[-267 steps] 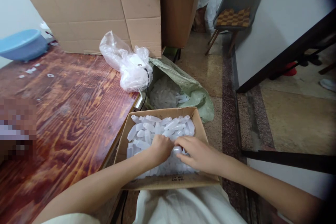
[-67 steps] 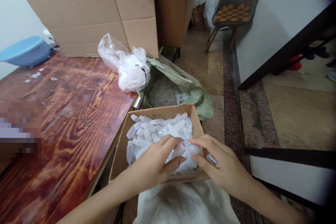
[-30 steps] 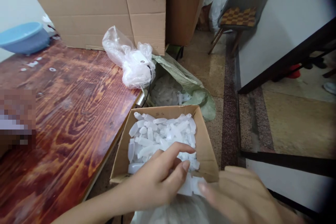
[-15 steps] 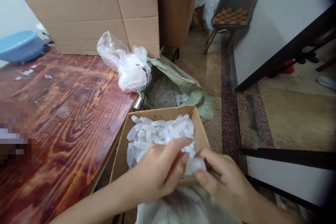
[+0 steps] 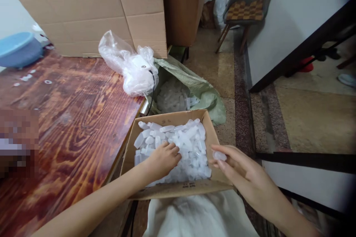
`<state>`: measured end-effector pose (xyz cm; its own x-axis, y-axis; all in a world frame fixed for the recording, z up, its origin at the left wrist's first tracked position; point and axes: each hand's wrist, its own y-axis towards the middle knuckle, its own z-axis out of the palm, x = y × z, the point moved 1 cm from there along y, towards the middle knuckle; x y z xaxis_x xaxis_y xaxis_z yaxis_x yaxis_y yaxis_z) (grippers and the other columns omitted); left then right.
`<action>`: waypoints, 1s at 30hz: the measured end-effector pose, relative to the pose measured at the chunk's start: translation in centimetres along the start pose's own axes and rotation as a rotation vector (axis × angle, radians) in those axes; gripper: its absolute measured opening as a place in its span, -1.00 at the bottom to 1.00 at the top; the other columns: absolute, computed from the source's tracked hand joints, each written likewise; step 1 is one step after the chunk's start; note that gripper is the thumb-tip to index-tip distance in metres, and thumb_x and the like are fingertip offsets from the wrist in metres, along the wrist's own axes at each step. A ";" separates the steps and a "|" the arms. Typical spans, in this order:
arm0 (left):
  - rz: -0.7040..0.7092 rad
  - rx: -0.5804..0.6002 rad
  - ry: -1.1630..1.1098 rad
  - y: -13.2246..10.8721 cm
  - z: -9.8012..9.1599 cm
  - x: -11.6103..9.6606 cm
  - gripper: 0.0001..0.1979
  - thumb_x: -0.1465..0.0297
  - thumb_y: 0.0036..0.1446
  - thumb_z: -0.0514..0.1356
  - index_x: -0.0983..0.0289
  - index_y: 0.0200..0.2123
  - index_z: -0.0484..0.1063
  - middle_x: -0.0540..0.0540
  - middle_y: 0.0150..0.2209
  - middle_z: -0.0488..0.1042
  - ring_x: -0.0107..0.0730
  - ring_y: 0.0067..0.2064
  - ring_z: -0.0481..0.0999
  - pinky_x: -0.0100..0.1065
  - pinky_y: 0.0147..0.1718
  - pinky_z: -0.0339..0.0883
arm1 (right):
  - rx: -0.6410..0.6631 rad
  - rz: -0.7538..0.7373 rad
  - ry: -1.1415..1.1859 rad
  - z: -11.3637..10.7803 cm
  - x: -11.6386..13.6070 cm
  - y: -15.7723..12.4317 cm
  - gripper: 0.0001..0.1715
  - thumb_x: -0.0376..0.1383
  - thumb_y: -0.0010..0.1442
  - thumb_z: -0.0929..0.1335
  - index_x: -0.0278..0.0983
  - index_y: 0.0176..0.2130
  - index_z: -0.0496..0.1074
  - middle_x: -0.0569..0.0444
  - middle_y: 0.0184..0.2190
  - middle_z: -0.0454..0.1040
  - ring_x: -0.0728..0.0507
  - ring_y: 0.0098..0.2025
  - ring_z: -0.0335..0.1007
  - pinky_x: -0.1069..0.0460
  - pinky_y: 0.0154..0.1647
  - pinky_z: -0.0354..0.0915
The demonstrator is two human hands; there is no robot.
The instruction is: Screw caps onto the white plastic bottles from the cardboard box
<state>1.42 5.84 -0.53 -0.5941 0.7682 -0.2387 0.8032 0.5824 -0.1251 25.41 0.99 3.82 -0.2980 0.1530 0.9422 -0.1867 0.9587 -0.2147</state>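
A cardboard box (image 5: 213, 129) full of small translucent white plastic bottles (image 5: 191, 144) stands in front of me. Over the left part of the pile is my left hand (image 5: 164, 158), its fingers curled down; whatever lies under them is hidden. At the box's right edge, my right hand (image 5: 239, 166) pinches a small translucent plastic bottle (image 5: 219, 155) between thumb and fingers. That bottle is partly covered by the fingers.
A wooden table (image 5: 91, 118) lies to the left, with a blue basin (image 5: 20, 50) and clear plastic bag (image 5: 136, 77). Behind the box, a green woven sack (image 5: 214, 100) holds more translucent pieces. A chair (image 5: 244, 11) stands farther back.
My hands have moved apart. The left went left and down to the pile in the box; the right moved slightly right and up, keeping a plastic bottle in its fingers.
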 end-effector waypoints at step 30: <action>-0.328 -0.191 -0.865 -2.4 -8.9 -5.4 -0.53 0.20 0.39 -0.16 0.26 -0.48 0.30 -0.07 -0.61 0.22 -0.50 -0.56 0.24 -0.40 -0.50 0.05 | 0.191 -0.732 -0.722 0.0 2.9 -0.9 -0.34 0.17 0.35 0.06 -0.24 -0.01 0.37 0.09 -0.41 0.55 -0.10 -0.40 0.51 0.00 -0.37 0.33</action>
<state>2.38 2.64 9.60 -0.4894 0.1385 -0.8610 0.5353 0.8271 -0.1712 24.67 0.56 6.71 -0.5287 -0.6898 0.4946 -0.6735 0.6955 0.2502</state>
